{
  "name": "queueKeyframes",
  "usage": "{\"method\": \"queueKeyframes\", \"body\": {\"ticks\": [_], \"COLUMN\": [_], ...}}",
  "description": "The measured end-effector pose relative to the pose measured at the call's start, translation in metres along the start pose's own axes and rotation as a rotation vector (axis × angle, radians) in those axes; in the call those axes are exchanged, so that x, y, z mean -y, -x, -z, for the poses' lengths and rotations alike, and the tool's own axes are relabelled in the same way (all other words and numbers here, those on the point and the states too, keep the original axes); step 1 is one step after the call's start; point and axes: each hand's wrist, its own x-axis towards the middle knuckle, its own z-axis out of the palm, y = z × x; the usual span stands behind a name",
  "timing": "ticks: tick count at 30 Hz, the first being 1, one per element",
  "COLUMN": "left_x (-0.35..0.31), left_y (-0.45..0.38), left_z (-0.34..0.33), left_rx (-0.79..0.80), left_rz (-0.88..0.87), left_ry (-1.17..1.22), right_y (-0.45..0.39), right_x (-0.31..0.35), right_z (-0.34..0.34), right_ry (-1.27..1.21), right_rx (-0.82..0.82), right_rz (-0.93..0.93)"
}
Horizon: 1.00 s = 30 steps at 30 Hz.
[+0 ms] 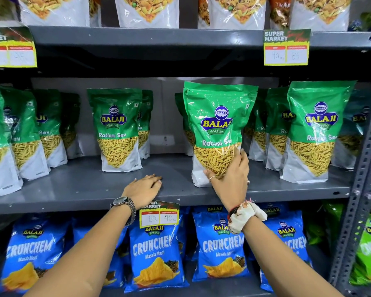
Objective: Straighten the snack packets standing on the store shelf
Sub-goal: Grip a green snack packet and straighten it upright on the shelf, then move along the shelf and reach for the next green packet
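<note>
Green Ratlami Sev packets stand in rows on the grey middle shelf (94, 189). My right hand (231, 179) grips the lower part of one green packet (217, 116), which stands near the shelf's front edge, upright and slightly ahead of its row. My left hand (144, 188) lies palm down on the bare shelf surface, fingers curled, holding nothing. Another packet (117, 129) stands upright behind and left of that hand. A further packet (315, 129) stands at the right, and several lean at the far left (22, 133).
Blue Crunchem packets (156, 254) fill the shelf below, with a price tag (159, 216) clipped on the shelf edge. White snack packets (147, 11) stand on the shelf above. A perforated metal upright (360, 168) borders the right side.
</note>
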Motion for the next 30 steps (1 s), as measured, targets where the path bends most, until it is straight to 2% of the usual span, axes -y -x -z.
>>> {"method": "queueKeyframes", "body": {"ticks": [3, 9, 15, 21, 25, 30], "left_x": [0.009, 0.058, 0.140, 0.229, 0.261, 0.272], "left_y": [0.015, 0.037, 0.043, 0.039, 0.040, 0.046], "left_z": [0.004, 0.026, 0.050, 0.064, 0.074, 0.074], "left_rx": [-0.082, -0.222, -0.262, -0.226, -0.171, -0.117], "left_rz": [0.030, 0.132, 0.168, 0.138, 0.078, 0.003], "left_ry": [0.018, -0.007, -0.053, 0.007, 0.000, -0.090], "right_y": [0.008, 0.026, 0.041, 0.043, 0.042, 0.035], "right_x": [0.010, 0.056, 0.093, 0.143, 0.181, 0.217], "right_z": [-0.002, -0.023, -0.062, -0.124, -0.176, -0.235], "right_ry": [0.035, 0.011, -0.033, 0.003, 0.067, 0.077], "right_rx": [-0.096, -0.068, 0.001, 0.067, 0.142, 0.232], "right_rz": [0.168, 0.400, 0.455, 0.440, 0.373, 0.123]}}
